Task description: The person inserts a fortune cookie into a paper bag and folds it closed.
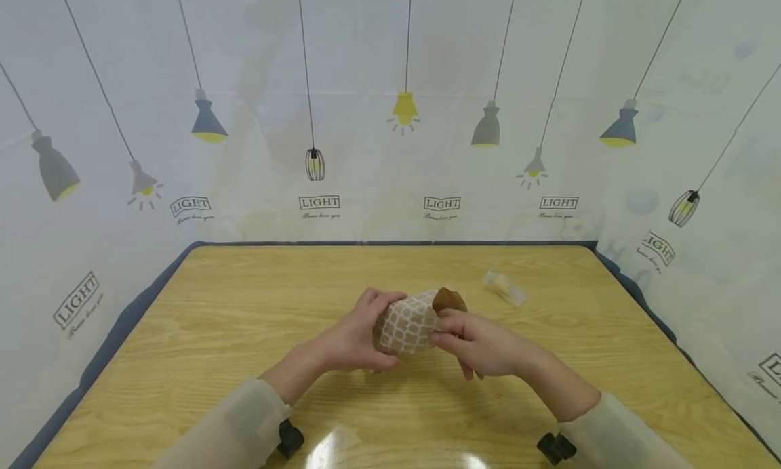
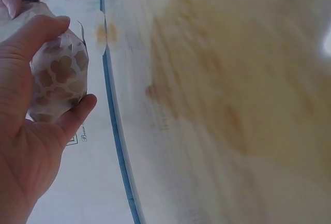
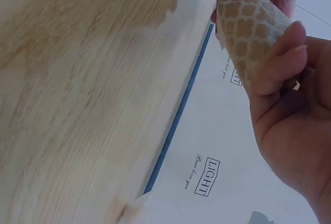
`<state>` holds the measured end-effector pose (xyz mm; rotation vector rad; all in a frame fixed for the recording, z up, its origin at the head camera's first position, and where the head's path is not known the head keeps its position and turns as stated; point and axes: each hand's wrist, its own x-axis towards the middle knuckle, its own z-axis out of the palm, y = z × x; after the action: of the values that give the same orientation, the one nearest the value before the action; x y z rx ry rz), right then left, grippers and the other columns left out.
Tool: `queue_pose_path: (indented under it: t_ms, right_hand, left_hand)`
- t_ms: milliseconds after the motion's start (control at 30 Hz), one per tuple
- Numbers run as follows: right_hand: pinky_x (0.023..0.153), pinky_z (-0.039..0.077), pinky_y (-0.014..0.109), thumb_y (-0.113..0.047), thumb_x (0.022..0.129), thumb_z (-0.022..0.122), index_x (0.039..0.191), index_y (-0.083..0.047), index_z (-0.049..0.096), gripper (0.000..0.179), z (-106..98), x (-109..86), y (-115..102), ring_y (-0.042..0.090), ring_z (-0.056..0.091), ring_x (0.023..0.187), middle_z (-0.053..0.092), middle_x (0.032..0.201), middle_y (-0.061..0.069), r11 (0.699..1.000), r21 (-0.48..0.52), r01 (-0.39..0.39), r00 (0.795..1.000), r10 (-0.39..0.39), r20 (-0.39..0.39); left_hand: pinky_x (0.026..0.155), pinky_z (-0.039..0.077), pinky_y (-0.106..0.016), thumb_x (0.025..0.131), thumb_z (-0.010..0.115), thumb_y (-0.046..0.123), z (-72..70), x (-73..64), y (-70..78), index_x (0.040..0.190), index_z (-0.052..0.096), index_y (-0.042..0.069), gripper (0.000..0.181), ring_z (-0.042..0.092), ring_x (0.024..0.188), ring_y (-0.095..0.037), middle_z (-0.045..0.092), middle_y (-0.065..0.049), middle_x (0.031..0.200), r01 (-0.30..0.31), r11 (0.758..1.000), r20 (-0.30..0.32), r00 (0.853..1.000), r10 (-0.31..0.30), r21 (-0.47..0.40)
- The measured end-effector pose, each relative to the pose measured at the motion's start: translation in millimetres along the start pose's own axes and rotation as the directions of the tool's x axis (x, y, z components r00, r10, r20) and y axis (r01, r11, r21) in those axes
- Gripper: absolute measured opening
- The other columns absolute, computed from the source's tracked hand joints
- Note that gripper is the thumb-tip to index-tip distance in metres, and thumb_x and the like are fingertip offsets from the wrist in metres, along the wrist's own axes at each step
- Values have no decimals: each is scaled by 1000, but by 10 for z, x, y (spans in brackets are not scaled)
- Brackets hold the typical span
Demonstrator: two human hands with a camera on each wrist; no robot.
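A small brown paper bag (image 1: 407,323) with a white lattice pattern is held above the table, lying sideways between both hands. My left hand (image 1: 360,330) grips its left end, fingers over the top and thumb along the lower side. In the left wrist view, the thumb and fingers of the left hand (image 2: 31,89) wrap the crumpled end of the bag (image 2: 59,74). At the right end, by a raised plain brown flap (image 1: 449,299), my right hand (image 1: 482,340) pinches the bag's edge. The right wrist view shows the right hand's curled fingers (image 3: 282,63) against the patterned paper (image 3: 248,25).
On the wooden table (image 1: 244,286), a clear plastic packet (image 1: 504,287) with something pale yellow inside lies beyond the right hand. White curtains printed with lamps (image 1: 405,110) stand around the table's back and sides. Black devices (image 1: 289,438) sit at the wrists.
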<state>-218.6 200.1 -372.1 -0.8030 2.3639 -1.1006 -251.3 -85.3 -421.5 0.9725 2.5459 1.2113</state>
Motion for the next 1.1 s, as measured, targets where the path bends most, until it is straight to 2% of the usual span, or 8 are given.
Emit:
queue_pose_path:
  t_ms: [100,133,300,500,600,733,933,1100]
  right_hand:
    - [58,58,35,-28,118,51,104,-12,71,30,3,7,-3,25,65,60,57,126,12,999,-32,31,999,-31,-14]
    - [58,59,35,-29,118,51,102,-14,71,30,4,4,1,26,65,60,58,124,11,999,-35,33,999,-34,-16]
    - [47,54,34,-31,118,51,104,-14,68,27,-6,-24,20,35,65,53,61,79,2,1000,-8,18,1000,-18,-7]
    - [47,51,30,-27,116,56,110,-12,67,20,-47,-49,44,24,63,53,61,87,3,999,18,46,998,-46,-35]
    - [46,51,32,-25,116,57,102,-11,65,22,-66,-56,58,29,70,60,60,77,5,998,31,62,998,-62,-12]
    - [51,57,37,-24,115,59,110,-10,70,19,-106,-85,74,33,76,72,66,85,6,998,41,56,998,-55,-10]
    - [54,56,31,-18,112,63,128,-6,75,23,-301,-204,198,18,73,73,73,107,7,994,87,72,991,-62,-115]
    - [57,58,35,-20,113,63,132,-4,74,27,-556,-333,453,20,72,75,77,117,6,995,87,54,969,-32,-244]
  left_hand:
    - [110,53,-50,81,97,17,-9,2,-12,169,34,19,108,50,129,-26,42,-12,148,-2,1000,-5,1000,2,4]
    - [110,53,-50,81,97,17,-11,2,-11,169,34,19,108,50,128,-26,42,-12,148,-2,1000,-6,1000,2,5]
    - [111,52,-51,82,97,19,-16,6,-19,169,34,17,107,50,128,-26,42,-13,147,-4,1000,-5,1000,4,17]
    - [109,54,-52,83,97,20,-30,-7,-35,167,39,16,103,51,127,-26,42,-12,146,18,1000,-12,1000,-18,12]
    - [109,55,-51,82,97,20,-28,-10,-46,166,41,18,101,51,126,-25,43,-10,143,30,1000,-9,1000,-30,8]
    - [110,54,-52,82,97,19,-34,-17,-59,166,41,17,101,51,126,-25,44,-10,141,37,999,-11,999,-37,7]
    - [110,53,-53,81,96,17,-83,-51,-70,164,44,17,98,51,127,-27,44,-12,143,56,998,-35,998,-56,5]
    - [110,53,-52,81,96,18,-121,-82,-74,164,44,17,98,51,127,-27,44,-12,143,65,998,-45,997,-65,-1]
